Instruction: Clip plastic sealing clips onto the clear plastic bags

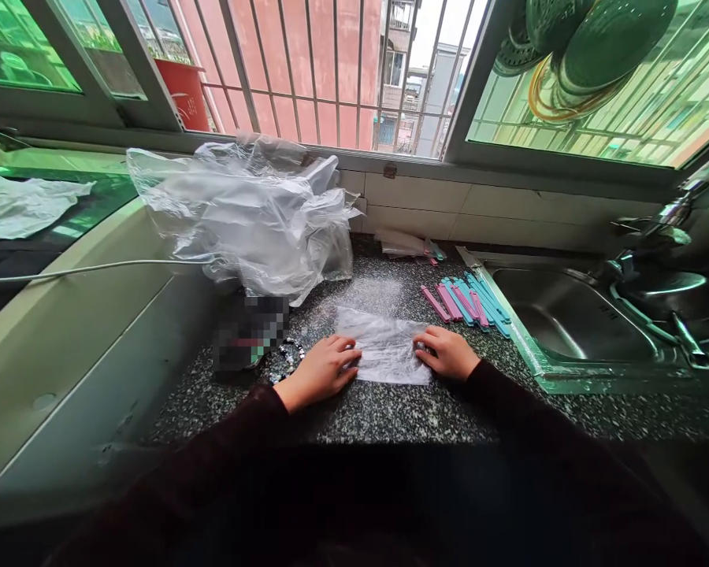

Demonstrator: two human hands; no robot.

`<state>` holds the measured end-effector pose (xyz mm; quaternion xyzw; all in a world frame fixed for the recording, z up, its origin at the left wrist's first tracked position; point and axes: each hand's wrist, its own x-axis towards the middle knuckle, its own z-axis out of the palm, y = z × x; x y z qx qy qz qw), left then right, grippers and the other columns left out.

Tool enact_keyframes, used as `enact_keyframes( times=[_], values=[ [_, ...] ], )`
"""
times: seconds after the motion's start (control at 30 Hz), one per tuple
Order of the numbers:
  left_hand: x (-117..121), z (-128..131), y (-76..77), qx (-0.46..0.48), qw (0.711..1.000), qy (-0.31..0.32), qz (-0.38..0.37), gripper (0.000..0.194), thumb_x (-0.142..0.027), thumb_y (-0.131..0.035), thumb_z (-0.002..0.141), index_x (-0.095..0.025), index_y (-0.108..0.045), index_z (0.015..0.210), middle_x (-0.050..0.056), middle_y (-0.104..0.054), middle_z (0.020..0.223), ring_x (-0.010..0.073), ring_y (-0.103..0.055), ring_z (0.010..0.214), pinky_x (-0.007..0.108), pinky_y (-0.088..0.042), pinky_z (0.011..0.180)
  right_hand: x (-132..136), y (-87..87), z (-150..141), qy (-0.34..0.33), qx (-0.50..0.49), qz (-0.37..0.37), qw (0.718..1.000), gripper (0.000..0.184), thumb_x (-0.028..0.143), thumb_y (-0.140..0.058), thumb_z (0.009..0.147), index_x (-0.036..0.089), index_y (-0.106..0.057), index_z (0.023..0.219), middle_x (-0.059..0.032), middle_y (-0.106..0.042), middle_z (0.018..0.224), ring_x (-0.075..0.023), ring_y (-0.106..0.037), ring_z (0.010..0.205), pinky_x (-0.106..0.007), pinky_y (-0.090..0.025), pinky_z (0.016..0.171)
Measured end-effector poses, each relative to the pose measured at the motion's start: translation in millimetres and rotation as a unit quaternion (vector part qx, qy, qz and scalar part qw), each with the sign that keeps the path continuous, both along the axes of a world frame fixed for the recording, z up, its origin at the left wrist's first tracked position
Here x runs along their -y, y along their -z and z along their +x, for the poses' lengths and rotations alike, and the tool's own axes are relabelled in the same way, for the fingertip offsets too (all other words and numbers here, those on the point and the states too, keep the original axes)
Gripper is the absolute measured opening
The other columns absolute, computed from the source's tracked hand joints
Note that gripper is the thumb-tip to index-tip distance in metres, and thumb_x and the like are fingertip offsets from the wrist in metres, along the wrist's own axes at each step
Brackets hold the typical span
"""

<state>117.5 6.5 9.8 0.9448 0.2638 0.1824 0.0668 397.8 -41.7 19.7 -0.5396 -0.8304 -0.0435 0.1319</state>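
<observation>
A clear plastic bag [390, 350], wrinkled and laid flat, is on the speckled counter in front of me. At its left edge rests my left hand [322, 368], palm down with fingers stretched over the plastic. My right hand [449, 352] touches the opposite edge, its fingers apart and slightly bent on the bag. To the right, several pink and blue bag sealing clips [469, 301] lie in a loose pile. Behind the bag sits a large crumpled heap of clear plastic bags [260, 213].
A steel sink [573, 315] is at the right, with a metal pot [665, 295] beside it. A beaded bracelet [292, 356] and a blurred dark object [248, 335] lie left of my hand. Near the tiled wall is a small plastic packet [405, 242]. A white cable [94, 269] runs leftward.
</observation>
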Motion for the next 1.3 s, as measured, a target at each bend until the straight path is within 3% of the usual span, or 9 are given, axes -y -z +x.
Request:
enact_keyframes(
  times=[0.23,0.37,0.5,0.73,0.87,0.97,1.13,1.2,1.3],
  values=[
    [-50,18,-22.1,0.005,0.998,-0.066,-0.008,0.02,-0.02,-0.05,0.079,-0.015,-0.064,0.092,0.01,-0.063,0.094,0.0218,-0.057,0.09,0.036,-0.046,0.081,-31,-17.7,24,0.143,-0.109,-0.028,0.983,0.015,0.027,-0.053,0.078,0.018,-0.065,0.081,-0.0048,-0.067,0.078,-0.0151,-0.06,0.067,-0.024,-0.043,0.059],
    [-87,43,-27.4,-0.04,0.995,-0.084,-0.047,0.027,-0.017,-0.057,0.071,-0.014,-0.064,0.097,0.011,-0.065,0.098,0.0234,-0.058,0.092,0.035,-0.045,0.082,-51,-18.2,17,0.155,-0.053,-0.143,0.976,0.013,0.03,-0.061,0.072,0.018,-0.064,0.07,-0.004,-0.066,0.071,-0.0148,-0.059,0.065,-0.023,-0.039,0.054],
    [-97,46,-25.4,-0.071,0.989,-0.094,-0.094,0.014,-0.012,-0.053,0.07,-0.014,-0.066,0.073,0.008,-0.067,0.072,0.0201,-0.06,0.072,0.028,-0.046,0.067,-52,-17.9,19,0.15,-0.044,-0.178,0.972,0.009,0.02,-0.061,0.07,0.017,-0.061,0.062,-0.0011,-0.062,0.06,-0.0124,-0.055,0.056,-0.022,-0.035,0.05],
    [-87,31,-41.0,-0.026,0.989,-0.079,-0.122,0.014,-0.017,-0.049,0.074,-0.015,-0.063,0.074,0.005,-0.068,0.075,0.0145,-0.06,0.069,0.023,-0.045,0.064,-63,-36.1,23,0.087,-0.107,-0.163,0.977,0.016,0.025,-0.066,0.068,0.016,-0.066,0.081,-0.0062,-0.067,0.085,-0.0152,-0.06,0.073,-0.023,-0.044,0.061],
    [-89,27,-53.4,0.015,0.994,-0.081,-0.069,0.011,-0.016,-0.051,0.072,-0.016,-0.061,0.069,0.004,-0.067,0.073,0.0148,-0.059,0.068,0.026,-0.046,0.065,-83,-42.3,9,0.049,-0.108,-0.152,0.981,0.008,0.011,-0.066,0.062,0.018,-0.063,0.058,0.0004,-0.063,0.062,-0.013,-0.057,0.06,-0.022,-0.042,0.057],
    [-86,18,-69.3,0.05,0.994,-0.093,-0.019,0.009,-0.014,-0.051,0.071,-0.016,-0.058,0.067,0.003,-0.064,0.07,0.0149,-0.058,0.068,0.027,-0.047,0.065,-87,-58.3,3,0.056,-0.114,-0.092,0.988,0.011,0.011,-0.06,0.067,0.018,-0.061,0.059,-0.0005,-0.062,0.063,-0.0138,-0.055,0.062,-0.025,-0.041,0.061],
    [-49,-11,-95.2,0.167,0.985,-0.038,0.025,0.007,-0.013,-0.048,0.076,-0.017,-0.054,0.076,0.006,-0.065,0.087,0.0159,-0.059,0.084,0.032,-0.047,0.078,-48,-90.5,-4,-0.035,-0.118,0.121,0.985,0.009,0.016,-0.056,0.075,0.018,-0.06,0.067,-0.005,-0.061,0.073,-0.0177,-0.053,0.073,-0.031,-0.042,0.071],
    [-28,-22,-92.9,0.161,0.987,-0.007,0.02,0.006,-0.013,-0.049,0.076,-0.017,-0.052,0.075,0.007,-0.065,0.093,0.0166,-0.058,0.089,0.033,-0.047,0.08,-23,-89.9,-9,-0.065,-0.105,0.153,0.98,0.012,0.017,-0.053,0.079,0.019,-0.059,0.069,-0.006,-0.061,0.076,-0.0183,-0.052,0.074,-0.032,-0.043,0.068],
    [0,-33,-72.9,0.12,0.992,0.036,-0.009,0.008,-0.01,-0.049,0.074,-0.018,-0.051,0.072,0.008,-0.065,0.098,0.0179,-0.058,0.094,0.036,-0.046,0.083,13,-71.6,-19,-0.111,-0.071,0.133,0.982,0.013,0.016,-0.05,0.081,0.019,-0.058,0.071,-0.0063,-0.061,0.078,-0.0186,-0.051,0.076,-0.032,-0.043,0.068]
  ],
)
